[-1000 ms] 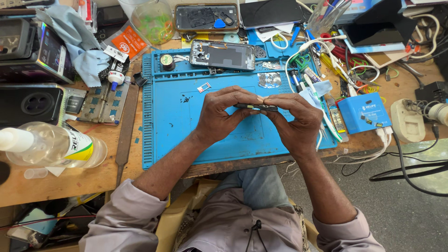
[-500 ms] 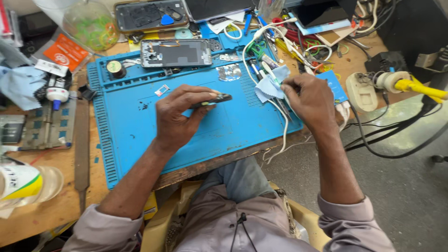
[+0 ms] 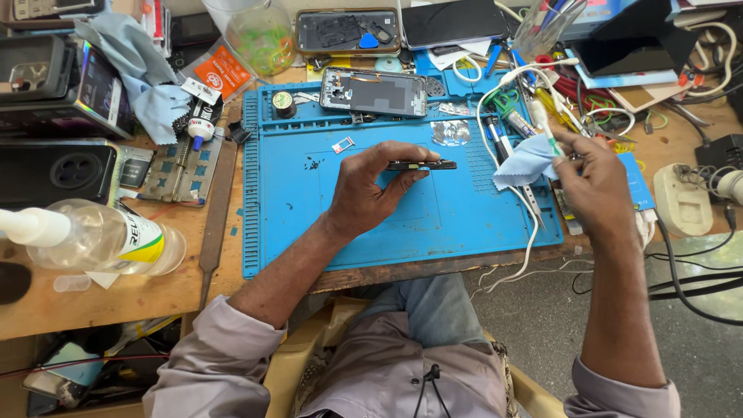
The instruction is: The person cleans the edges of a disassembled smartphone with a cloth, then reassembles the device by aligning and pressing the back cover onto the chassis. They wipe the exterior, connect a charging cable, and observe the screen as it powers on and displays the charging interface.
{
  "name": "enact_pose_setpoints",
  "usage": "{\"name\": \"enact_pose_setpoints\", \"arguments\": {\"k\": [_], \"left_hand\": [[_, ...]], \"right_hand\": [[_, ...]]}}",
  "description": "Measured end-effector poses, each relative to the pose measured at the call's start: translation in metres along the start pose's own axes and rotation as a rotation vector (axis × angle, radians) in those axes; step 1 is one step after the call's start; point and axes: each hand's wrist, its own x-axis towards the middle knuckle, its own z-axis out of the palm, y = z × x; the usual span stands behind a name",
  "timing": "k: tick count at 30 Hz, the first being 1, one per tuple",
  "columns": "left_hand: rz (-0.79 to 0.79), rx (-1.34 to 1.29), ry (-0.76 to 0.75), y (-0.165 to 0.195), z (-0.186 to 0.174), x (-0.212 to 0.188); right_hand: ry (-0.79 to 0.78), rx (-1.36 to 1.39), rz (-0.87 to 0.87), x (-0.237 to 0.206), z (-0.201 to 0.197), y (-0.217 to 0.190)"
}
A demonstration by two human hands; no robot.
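Phone frame (image 3: pixel 422 165), a thin dark strip seen edge-on, is pinched between the thumb and fingers of the left hand (image 3: pixel 370 190) above the middle of a large blue silicone work mat (image 3: pixel 309 224). The mat covers the centre of a cluttered wooden bench (image 3: pixel 116 298) and is the biggest thing in view.

At the left edge of the bench sits a black box (image 3: pixel 54 172) with a round ring shape on its lid, and above it a stack of dark glossy boxes (image 3: pixel 58 81). In front of the black box, a clear plastic bottle (image 3: pixel 93 240) lies on its side with a white cap and a white, green and yellow label. At the mat's top edge lies an opened phone (image 3: pixel 374 92) with its grey inner plate showing, and above that another opened phone (image 3: pixel 348 32) in a brown case with a small blue pick on it. A clear jar (image 3: pixel 259 31) of green and yellow rubber bands stands at top left, and next to it a flat orange packet (image 3: pixel 214 74) with white markings.

The right hand (image 3: pixel 592 182) is raised over the mat's right edge, fingers closed on a slim white-handled tool (image 3: pixel 546 128) and a pale blue cloth (image 3: pixel 526 161). Below it lies a small blue box (image 3: pixel 636 182), and right of that a cream plastic unit (image 3: pixel 681 200). A white cable (image 3: pixel 532 232) runs down the mat's right side.
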Motion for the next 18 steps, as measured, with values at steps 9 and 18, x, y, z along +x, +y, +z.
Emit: {"name": "enact_pose_setpoints", "arguments": {"k": [9,18], "left_hand": [[0.137,0.136,0.025,-0.004,0.0,-0.001],[0.178,0.153,0.011,-0.004,0.0,0.0]], "right_hand": [[0.233,-0.185,-0.155,0.0,-0.011,-0.02],[0.025,-0.082,-0.418,-0.02,-0.011,-0.082]]}}
